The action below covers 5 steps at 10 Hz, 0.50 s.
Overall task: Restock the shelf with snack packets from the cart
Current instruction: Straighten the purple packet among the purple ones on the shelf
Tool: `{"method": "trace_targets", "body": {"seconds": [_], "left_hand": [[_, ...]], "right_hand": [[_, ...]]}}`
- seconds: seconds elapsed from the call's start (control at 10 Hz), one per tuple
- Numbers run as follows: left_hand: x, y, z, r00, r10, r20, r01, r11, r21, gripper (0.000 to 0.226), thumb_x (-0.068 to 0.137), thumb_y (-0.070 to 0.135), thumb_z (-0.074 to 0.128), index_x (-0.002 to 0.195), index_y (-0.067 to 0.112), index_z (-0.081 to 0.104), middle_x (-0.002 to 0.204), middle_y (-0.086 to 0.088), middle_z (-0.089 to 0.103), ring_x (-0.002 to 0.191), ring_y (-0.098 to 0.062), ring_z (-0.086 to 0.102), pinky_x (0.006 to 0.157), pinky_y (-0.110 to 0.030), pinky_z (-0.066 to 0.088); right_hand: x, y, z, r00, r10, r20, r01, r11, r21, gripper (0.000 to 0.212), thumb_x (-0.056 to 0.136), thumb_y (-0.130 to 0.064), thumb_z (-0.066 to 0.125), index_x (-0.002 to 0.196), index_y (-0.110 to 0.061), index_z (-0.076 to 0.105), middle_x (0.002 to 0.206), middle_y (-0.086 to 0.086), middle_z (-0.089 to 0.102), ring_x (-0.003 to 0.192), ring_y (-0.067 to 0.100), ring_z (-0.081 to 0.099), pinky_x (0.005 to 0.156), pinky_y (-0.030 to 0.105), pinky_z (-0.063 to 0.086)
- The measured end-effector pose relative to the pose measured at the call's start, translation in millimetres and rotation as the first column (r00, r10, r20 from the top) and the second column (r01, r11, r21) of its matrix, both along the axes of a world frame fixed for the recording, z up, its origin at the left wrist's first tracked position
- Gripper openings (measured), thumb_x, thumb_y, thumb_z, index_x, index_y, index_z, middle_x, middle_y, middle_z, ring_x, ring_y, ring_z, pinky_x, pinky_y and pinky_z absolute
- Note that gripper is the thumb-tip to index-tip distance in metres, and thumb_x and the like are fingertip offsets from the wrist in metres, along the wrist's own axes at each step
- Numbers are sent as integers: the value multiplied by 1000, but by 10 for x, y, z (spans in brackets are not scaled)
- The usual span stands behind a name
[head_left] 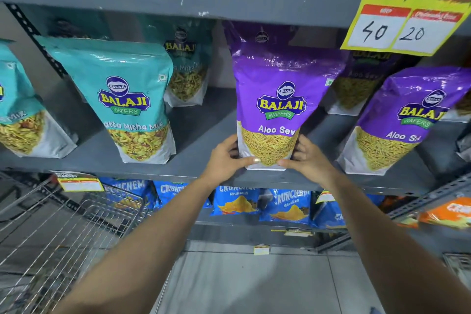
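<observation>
Both your hands are on the purple Aloo Sev packet (277,99), which stands upright at the front edge of the grey shelf (204,132). Your left hand (226,158) wraps the packet's lower left corner, thumb across the front near the bottom seam; your right hand (305,158) cups the lower right corner the same way, fingers curled around the side. Each hand is partly closed on the packet rather than flat against it. The packet's base looks to be resting on the shelf, though your thumbs cover the corners, so contact there is not certain.

Just to the right stands a second purple Aloo Sev packet (407,120), leaning slightly left, apart from the one you hold. More purple packets sit behind in shadow. To the left, with a gap between, a teal Khatta Mitha Mix packet (127,99) stands at the shelf front, with another teal packet (187,69) behind it.

A yellow price tag (407,23) hangs from the shelf above, marked 40 and 20. Blue Crunchem packets (238,201) line the shelf below. The wire cart (63,234) sits at lower left.
</observation>
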State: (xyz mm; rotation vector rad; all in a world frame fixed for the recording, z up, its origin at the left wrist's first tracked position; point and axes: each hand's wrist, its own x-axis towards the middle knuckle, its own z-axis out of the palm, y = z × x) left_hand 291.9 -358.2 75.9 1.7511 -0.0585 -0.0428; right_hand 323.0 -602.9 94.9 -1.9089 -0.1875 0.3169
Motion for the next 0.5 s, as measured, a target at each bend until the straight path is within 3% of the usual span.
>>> {"method": "trace_targets", "body": {"seconds": [0.2, 0.3, 0.4, 0.5], "left_hand": [[-2, 7, 2, 1000, -9, -20, 9, 1000, 20, 58, 72, 21, 86, 124, 23, 62, 119, 6, 74, 106, -7, 70, 98, -30, 55], [-38, 7, 29, 1000, 12, -26, -11, 999, 33, 55, 69, 25, 87, 117, 36, 63, 114, 12, 74, 106, -6, 70, 100, -33, 55], [-40, 48, 76, 998, -10, -62, 13, 999, 50, 64, 62, 34, 89, 116, 49, 57, 110, 24, 71, 106, -1, 69, 99, -27, 55], [-164, 57, 159, 996, 33, -77, -29, 999, 44, 87, 68, 33, 88, 143, 31, 44, 129, 13, 62, 121, -9, 59, 106, -29, 47]], "right_hand": [[-25, 15, 8, 1000, -9, -7, 9, 1000, 10, 60, 69, -11, 85, 115, -36, 55, 110, -13, 73, 97, 3, 71, 75, 13, 56], [-49, 21, 18, 1000, -11, -26, 11, 1000, 14, 64, 70, -12, 85, 123, -28, 53, 115, -10, 71, 98, 3, 71, 81, 16, 57], [-40, -4, 72, 997, -3, -72, 5, 999, 35, 76, 66, -15, 88, 129, -22, 49, 119, -1, 71, 103, 9, 70, 78, 14, 55], [-115, 19, 144, 992, -59, -109, 67, 995, 71, 98, 60, -16, 90, 142, -19, 36, 133, 6, 60, 125, 20, 58, 93, 19, 52]]}}
